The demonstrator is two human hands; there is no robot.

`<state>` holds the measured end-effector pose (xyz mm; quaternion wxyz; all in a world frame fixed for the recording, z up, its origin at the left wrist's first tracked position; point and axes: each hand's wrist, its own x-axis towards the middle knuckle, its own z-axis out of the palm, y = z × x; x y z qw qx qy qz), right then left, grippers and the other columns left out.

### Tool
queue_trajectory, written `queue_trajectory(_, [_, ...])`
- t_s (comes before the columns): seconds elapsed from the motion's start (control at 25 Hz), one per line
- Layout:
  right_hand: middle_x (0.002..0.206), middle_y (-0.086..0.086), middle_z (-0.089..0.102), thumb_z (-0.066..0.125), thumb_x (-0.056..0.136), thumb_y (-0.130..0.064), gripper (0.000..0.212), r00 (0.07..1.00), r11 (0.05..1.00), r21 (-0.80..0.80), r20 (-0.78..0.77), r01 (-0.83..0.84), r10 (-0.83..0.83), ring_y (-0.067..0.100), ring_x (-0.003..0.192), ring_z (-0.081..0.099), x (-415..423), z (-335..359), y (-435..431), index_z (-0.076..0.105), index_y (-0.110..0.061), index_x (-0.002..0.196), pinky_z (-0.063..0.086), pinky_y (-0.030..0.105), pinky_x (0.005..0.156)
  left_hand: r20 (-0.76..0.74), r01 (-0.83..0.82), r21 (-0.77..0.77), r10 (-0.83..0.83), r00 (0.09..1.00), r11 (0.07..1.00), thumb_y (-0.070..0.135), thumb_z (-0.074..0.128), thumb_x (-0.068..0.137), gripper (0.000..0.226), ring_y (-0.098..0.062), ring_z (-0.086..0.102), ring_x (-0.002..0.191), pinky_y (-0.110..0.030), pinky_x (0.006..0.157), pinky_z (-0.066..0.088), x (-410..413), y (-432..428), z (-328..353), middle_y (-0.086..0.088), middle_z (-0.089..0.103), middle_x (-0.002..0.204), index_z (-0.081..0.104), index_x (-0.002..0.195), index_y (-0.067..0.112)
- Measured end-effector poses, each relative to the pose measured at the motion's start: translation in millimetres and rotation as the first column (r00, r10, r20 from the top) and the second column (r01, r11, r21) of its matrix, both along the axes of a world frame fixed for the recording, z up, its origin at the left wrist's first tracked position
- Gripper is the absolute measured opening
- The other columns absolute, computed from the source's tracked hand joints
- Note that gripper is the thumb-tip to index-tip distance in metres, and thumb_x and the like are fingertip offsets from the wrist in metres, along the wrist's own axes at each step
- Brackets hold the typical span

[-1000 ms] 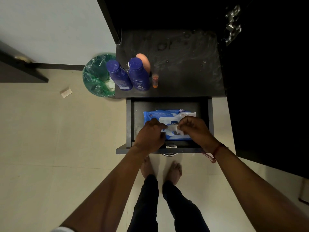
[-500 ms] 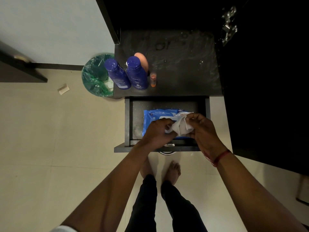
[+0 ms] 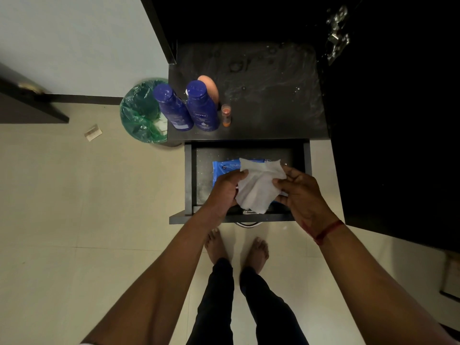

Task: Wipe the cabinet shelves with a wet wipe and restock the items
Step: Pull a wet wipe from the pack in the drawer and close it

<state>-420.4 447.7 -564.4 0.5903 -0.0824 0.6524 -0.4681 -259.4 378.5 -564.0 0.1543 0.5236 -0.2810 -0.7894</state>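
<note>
- We counted one wet wipe [image 3: 258,185], spread open above the pulled-out drawer [image 3: 188,175] — the left hand [image 3: 225,192] gripped its left edge with the thumb on top, and the right hand [image 3: 302,195] pinched its right edge between thumb and fingertips.
- One blue wipes pack [image 3: 225,166] lay in the drawer, mostly hidden under the wipe and the hands.
- On the dark shelf [image 3: 273,100] stood two blue bottles [image 3: 201,105], one peach bottle [image 3: 211,87] behind them, and one small orange vial [image 3: 226,114] just beside.
- One bin [image 3: 139,113] with a green bag stood left of the shelf — one paper scrap [image 3: 93,132] lay near it on the floor.
</note>
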Motion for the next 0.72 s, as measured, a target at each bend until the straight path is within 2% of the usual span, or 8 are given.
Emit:
queue_trajectory(0.12, [0.12, 0.007, 0.064, 0.055, 0.092, -0.001, 0.04, 0.999, 0.999, 0.04, 0.03, 0.028, -0.029, 0.026, 0.105, 0.066, 2, -5, 6, 0.056, -0.017, 0.129, 0.058, 0.042, 0.083, 0.08, 0.101, -0.127, -0.091, 0.993, 0.987, 0.024, 0.069, 0.087, 0.017, -0.02, 0.067, 0.103, -0.041, 0.09, 0.055, 6, 4, -1, -0.001, 0.071, 0.109, 0.064, 0.103, 0.029])
queue_trajectory(0.2, [0.119, 0.003, 0.063, 0.06, 0.091, -0.002, 0.043, 0.999, 0.999, 0.033, 0.028, 0.037, -0.038, 0.024, 0.104, 0.066, 4, -3, 8, 0.054, -0.021, 0.129, 0.059, 0.043, 0.081, 0.145, 0.128, -0.177, -0.103, 0.984, 0.976, 0.016, 0.068, 0.089, 0.016, -0.012, 0.068, 0.094, -0.036, 0.087, 0.057, 8, 6, 1, 0.007, 0.071, 0.098, 0.065, 0.094, 0.031])
queue_trajectory(0.32, [0.118, -0.003, 0.061, 0.066, 0.085, 0.001, 0.056, 1.0, 0.999, 0.007, -0.002, 0.031, -0.031, 0.019, 0.104, 0.064, 9, 0, 10, 0.05, -0.026, 0.131, 0.06, 0.039, 0.077, 0.227, 0.107, -0.18, -0.065, 0.972, 0.978, 0.012, 0.06, 0.093, 0.02, -0.015, 0.066, 0.097, -0.043, 0.09, 0.056, 12, 5, -1, 0.004, 0.07, 0.101, 0.066, 0.094, 0.03])
queue_trajectory(0.44, [0.13, 0.006, 0.058, 0.07, 0.081, 0.004, 0.065, 0.988, 0.999, 0.018, -0.149, -0.028, 0.03, 0.024, 0.112, 0.061, 9, -1, 13, 0.048, -0.023, 0.136, 0.057, 0.045, 0.085, 0.262, 0.047, -0.145, -0.008, 0.965, 0.988, 0.007, 0.058, 0.094, 0.02, -0.02, 0.068, 0.098, -0.046, 0.09, 0.056, 16, 1, -3, -0.003, 0.072, 0.105, 0.07, 0.102, 0.02])
queue_trajectory(0.52, [0.136, 0.006, 0.054, 0.071, 0.08, 0.005, 0.064, 0.945, 0.994, 0.044, -0.309, -0.103, 0.112, 0.022, 0.114, 0.058, 9, -3, 12, 0.051, -0.021, 0.135, 0.056, 0.038, 0.089, 0.247, 0.027, -0.103, -0.001, 0.969, 0.994, 0.005, 0.055, 0.095, 0.023, -0.02, 0.068, 0.098, -0.045, 0.087, 0.057, 18, -1, -2, -0.003, 0.071, 0.107, 0.071, 0.1, 0.021])
queue_trajectory(0.6, [0.133, 0.004, 0.055, 0.071, 0.08, 0.005, 0.062, 0.901, 0.986, 0.064, -0.402, -0.152, 0.165, 0.017, 0.112, 0.056, 9, -2, 11, 0.053, -0.018, 0.135, 0.054, 0.022, 0.083, 0.233, 0.039, -0.079, -0.019, 0.972, 0.996, 0.002, 0.054, 0.095, 0.028, -0.02, 0.067, 0.098, -0.043, 0.084, 0.058, 19, -3, 0, -0.003, 0.07, 0.108, 0.07, 0.095, 0.025])
queue_trajectory(0.64, [0.131, 0.004, 0.057, 0.07, 0.08, 0.005, 0.061, 0.893, 0.985, 0.069, -0.416, -0.159, 0.173, 0.016, 0.112, 0.057, 9, -3, 11, 0.054, -0.017, 0.134, 0.053, 0.017, 0.08, 0.227, 0.047, -0.077, -0.029, 0.973, 0.996, 0.001, 0.054, 0.095, 0.029, -0.02, 0.068, 0.098, -0.041, 0.082, 0.058, 19, -4, 0, -0.003, 0.07, 0.106, 0.07, 0.093, 0.024])
queue_trajectory(0.72, [0.127, 0.006, 0.061, 0.07, 0.081, 0.005, 0.057, 0.912, 0.989, 0.062, -0.384, -0.134, 0.148, 0.018, 0.113, 0.059, 9, -6, 12, 0.057, -0.018, 0.131, 0.055, 0.02, 0.081, 0.223, 0.066, -0.085, -0.046, 0.974, 0.994, -0.002, 0.055, 0.093, 0.027, -0.021, 0.069, 0.096, -0.037, 0.079, 0.059, 21, -5, 0, -0.004, 0.072, 0.102, 0.071, 0.094, 0.02])
